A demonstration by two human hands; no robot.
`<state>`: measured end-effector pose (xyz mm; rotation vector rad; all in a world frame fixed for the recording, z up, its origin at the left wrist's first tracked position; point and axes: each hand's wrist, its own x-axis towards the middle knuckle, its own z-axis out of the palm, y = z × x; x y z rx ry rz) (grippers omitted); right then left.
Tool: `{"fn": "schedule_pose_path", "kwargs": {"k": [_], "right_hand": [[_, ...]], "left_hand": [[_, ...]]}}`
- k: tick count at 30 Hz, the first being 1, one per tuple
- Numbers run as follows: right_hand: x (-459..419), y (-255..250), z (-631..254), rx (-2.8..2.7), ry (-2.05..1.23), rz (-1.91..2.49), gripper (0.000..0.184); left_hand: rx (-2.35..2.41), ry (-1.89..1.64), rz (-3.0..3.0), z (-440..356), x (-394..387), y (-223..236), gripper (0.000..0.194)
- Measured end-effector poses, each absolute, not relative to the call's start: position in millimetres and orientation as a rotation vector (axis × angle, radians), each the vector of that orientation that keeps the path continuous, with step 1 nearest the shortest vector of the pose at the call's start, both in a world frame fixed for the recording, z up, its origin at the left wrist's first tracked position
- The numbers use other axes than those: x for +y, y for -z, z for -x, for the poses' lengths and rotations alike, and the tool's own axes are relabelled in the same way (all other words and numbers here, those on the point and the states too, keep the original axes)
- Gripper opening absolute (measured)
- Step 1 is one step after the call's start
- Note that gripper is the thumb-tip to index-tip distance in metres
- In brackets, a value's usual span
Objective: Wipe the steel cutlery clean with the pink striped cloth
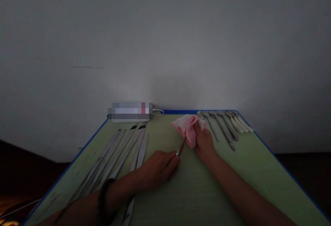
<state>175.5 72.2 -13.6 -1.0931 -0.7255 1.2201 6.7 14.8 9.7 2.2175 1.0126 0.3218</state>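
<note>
Near the middle of the table, my left hand (161,167) is closed around the near end of a slim metal piece of cutlery (181,146). The far end of that piece is hidden inside a pink and white cloth (188,126), so I cannot tell its kind. My right hand (204,140) grips the cloth, bunched around the cutlery. A dark bracelet (103,198) circles my left wrist. To the right of the cloth lie several metal spoons (224,127), handles toward me. Long flat metal knives (124,153) lie left of and partly beneath my left forearm.
Several white-handled utensils (239,124) lie at the far right corner. At the back left stands a white box-like object (130,112), partly blurred out, with a white cable (159,111). The light green table (232,184) has a blue edge and meets a grey wall (170,47).
</note>
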Motion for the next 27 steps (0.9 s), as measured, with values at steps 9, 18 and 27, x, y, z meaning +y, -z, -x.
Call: {"fn": "schedule_pose_path", "kwargs": {"k": [9,18,27], "right_hand": [[81,-15,-211,-1.243,-1.278,0.911,0.033],[71,-34,-214,-1.726,-0.762,1.093,0.022],[77,-32,-208,-1.395,-0.87,1.138,0.04]], "left_hand": [[1.126,-0.597,-1.915,-6,20,-1,0.043],[1.158,-0.511,-2.001,-6,25,1,0.041],[1.058,-0.718,-1.855,-2,26,5,0.044]]}}
